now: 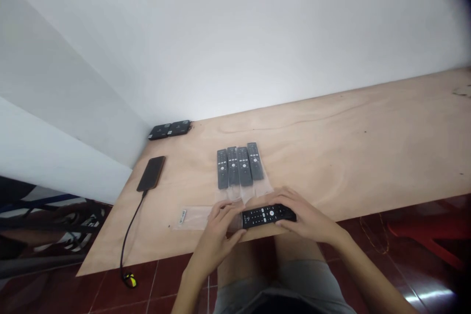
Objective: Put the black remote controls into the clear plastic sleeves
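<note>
At the far left of the bench (191, 248), two black boxes (159, 131) (179, 128) lie side by side, bearing pale labels with lettering too small to read. Nearer, a phone (151, 173) has a black cable (127, 235) trailing over the edge. Next, a clear bag (198, 218) lies flat, a small white-and-dark packet (183, 216) at its left end; the left hand (217, 235) covers its right part, thumb and fingers curved apart, though whether they pinch the film I cannot tell. Beyond, four bagged remotes (222, 169) (233, 166) (244, 167) (255, 161) stand in a row, markings illegible. At the near edge, the loose black remote (267, 215) lies crosswise between the hands, its left end seemingly lined up with the bag; its printing is unreadable too. The right hand (301, 216) grips its right end between thumb and fingers. Moving it level would call for both hands together.
</note>
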`<state>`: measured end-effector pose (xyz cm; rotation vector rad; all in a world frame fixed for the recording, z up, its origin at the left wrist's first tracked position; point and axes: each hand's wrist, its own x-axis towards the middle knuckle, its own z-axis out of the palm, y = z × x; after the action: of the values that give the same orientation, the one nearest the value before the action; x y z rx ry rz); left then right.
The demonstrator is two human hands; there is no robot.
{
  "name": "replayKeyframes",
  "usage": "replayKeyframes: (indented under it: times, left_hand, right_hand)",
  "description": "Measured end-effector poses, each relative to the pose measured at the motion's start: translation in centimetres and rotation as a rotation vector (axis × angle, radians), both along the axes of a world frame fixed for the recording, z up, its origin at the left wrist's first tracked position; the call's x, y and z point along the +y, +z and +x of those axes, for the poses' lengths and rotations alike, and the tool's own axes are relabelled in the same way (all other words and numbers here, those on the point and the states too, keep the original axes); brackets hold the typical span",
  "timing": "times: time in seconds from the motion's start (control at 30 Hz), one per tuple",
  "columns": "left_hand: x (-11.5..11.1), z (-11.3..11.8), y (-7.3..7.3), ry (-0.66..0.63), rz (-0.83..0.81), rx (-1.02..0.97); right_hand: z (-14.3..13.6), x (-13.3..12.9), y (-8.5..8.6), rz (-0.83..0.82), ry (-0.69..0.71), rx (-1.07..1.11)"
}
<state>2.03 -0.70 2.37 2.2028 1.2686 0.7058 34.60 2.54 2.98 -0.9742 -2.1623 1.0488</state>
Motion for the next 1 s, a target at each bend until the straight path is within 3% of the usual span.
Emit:
replayKeyframes:
  times: [0.17,0.43,0.83,1.0]
  left_hand:
    - [-0.2,-0.7,1.1,-0.026,-0.076,-0.011]
    - [-0.1,-2.0,-0.6,-0.014,-0.052,-0.069]
    - [-0.7,-1.4,-0.1,0.045,-0.096,-0.166]
    - [-0.7,-1.4,0.0,0.012,-0.136,-0.148]
  right_hand:
    - [0.0,-0.1,-0.3,0.012,-0.006,-0.016]
    - [-0.2,0.0,0.1,-0.005,0.036,-0.029]
    - [-0.6,-0.1,-0.1,-0.019,0.013,0.013]
    - [-0.8,-0.3,-0.2,0.002,-0.003,-0.027]
